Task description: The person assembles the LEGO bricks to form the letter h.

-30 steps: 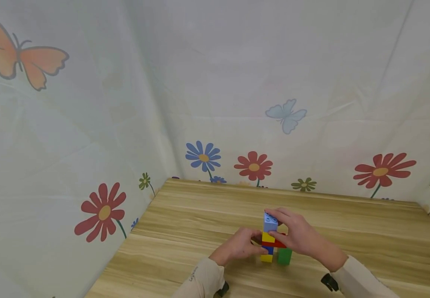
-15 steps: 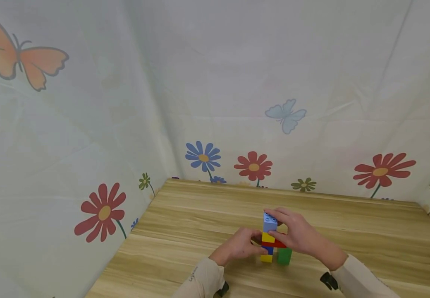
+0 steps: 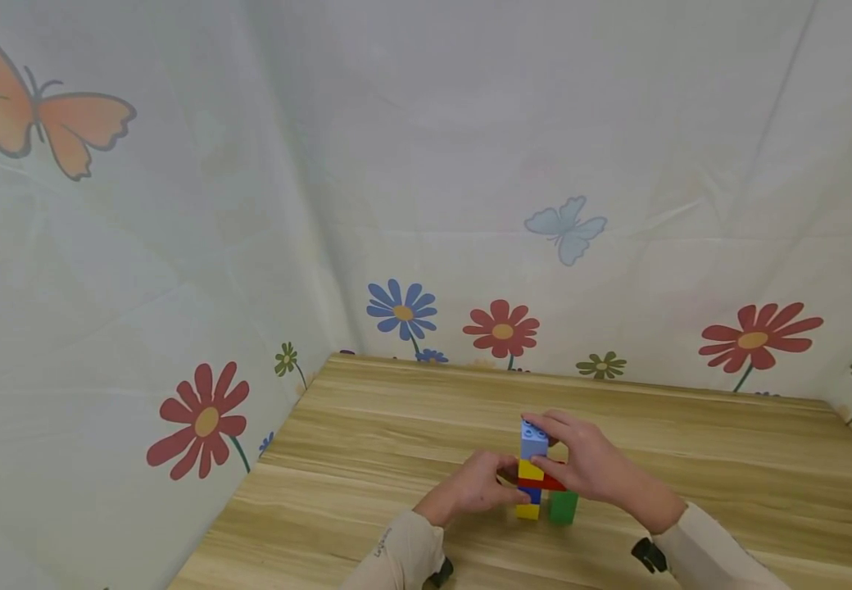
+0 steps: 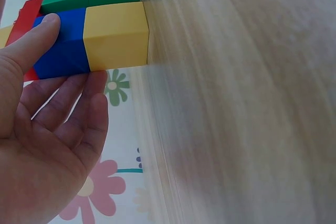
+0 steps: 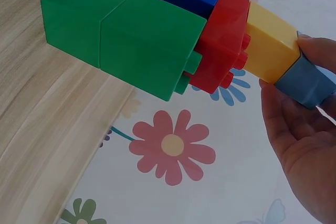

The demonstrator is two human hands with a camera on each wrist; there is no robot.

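A toy brick structure stands on the table. Its left column has a yellow brick at the foot and a dark blue brick above, with green bricks alongside. A red brick spans both columns, carrying another yellow brick and a light blue brick on top. My left hand grips the dark blue brick, thumb on its near face. My right hand pinches the light blue brick at the top, fingertips right at its joint with the upper yellow brick.
The wood-grain table reaches back to a pale cloth wall printed with flowers and butterflies. More of this cloth hangs along the left side. A dark strap piece shows by the right sleeve.
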